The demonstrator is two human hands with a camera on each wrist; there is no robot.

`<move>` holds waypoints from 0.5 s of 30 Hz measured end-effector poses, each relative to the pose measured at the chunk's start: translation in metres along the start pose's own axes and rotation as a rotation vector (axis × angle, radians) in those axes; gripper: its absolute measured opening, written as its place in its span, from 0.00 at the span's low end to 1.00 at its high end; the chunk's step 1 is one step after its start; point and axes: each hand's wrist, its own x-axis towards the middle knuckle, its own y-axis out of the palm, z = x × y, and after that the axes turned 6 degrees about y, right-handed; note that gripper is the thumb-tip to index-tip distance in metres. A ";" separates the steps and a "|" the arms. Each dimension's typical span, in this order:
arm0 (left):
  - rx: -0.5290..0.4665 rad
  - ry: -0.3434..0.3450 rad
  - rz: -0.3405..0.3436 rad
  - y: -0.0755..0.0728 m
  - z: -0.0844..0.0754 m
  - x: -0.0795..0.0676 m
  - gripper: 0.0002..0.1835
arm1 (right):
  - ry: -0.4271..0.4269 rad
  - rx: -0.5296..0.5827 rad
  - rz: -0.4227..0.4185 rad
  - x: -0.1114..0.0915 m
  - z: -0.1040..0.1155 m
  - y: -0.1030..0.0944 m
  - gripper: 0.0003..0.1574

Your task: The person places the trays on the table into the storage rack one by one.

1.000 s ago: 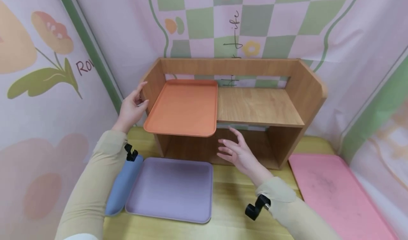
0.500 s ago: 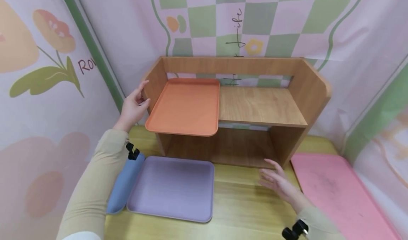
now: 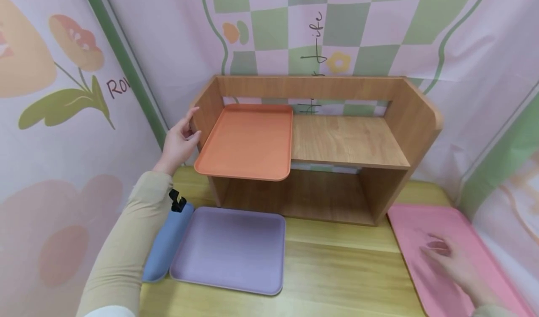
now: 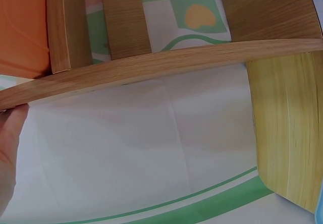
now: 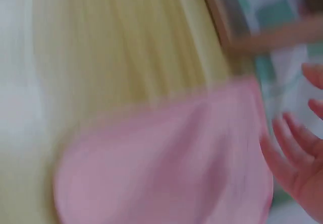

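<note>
My left hand (image 3: 178,141) holds the left side panel of the wooden desktop shelf (image 3: 345,139), its fingertips at the panel's edge. In the left wrist view a finger (image 4: 12,133) meets that panel's edge; the rest of the hand is out of frame. An orange tray (image 3: 246,141) lies on the upper level, its front overhanging. At the right my right hand (image 3: 452,261) hovers over a pink tray (image 3: 425,223), fingers loosely bent and holding nothing. The right wrist view shows these fingers (image 5: 290,153) spread beside the blurred pink tray.
On the wooden table (image 3: 345,270) a purple tray (image 3: 231,251) lies in front of the shelf. A blue tray (image 3: 168,246) is beside it, partly hidden by the left forearm. Printed fabric (image 3: 307,31) hangs behind and at both sides.
My right hand has moved right and toward me, from in front of the shelf to over the pink tray. The left hand stays at the shelf's side.
</note>
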 end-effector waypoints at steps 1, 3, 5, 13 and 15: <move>0.003 -0.002 0.000 0.000 0.000 0.000 0.33 | 0.008 -0.081 -0.039 -0.001 -0.009 -0.008 0.21; 0.007 -0.007 0.001 0.000 0.000 -0.001 0.33 | 0.041 -0.210 -0.102 -0.005 -0.028 -0.022 0.28; 0.008 -0.009 0.002 0.000 0.000 -0.001 0.33 | 0.092 -0.332 -0.128 -0.010 -0.044 -0.035 0.36; -0.014 -0.003 0.010 0.001 -0.002 0.000 0.34 | 0.252 -0.557 -0.086 -0.032 -0.095 -0.065 0.57; -0.010 -0.006 0.008 0.001 -0.002 0.000 0.34 | 0.304 -0.586 -0.038 -0.036 -0.105 -0.068 0.61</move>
